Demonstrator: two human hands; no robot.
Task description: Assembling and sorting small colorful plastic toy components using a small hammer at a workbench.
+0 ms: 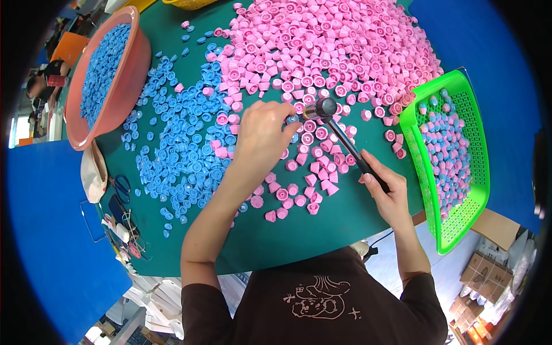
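Hammer (pixel 345 141) sits above the counter (pixel 339 227), its head just beside a small blue piece (pixel 291 119) that the left grip (pixel 261 129) seems to pinch, partly hidden. The right grip (pixel 388 192) clasps the handle. An off-line blow could bruise the left fingertips or knock the piece among the surrounding pink cups (pixel 333 46).

A black-handled, slim-shafted hammer (pixel 348 142) with a cylindrical head (pixel 319 109) slants over loose, tapered pink plastic cups (pixel 307 138), its head toward the upper left. Just beside that head, a small, rounded blue piece (pixel 291 119) is pinched, partly hidden.
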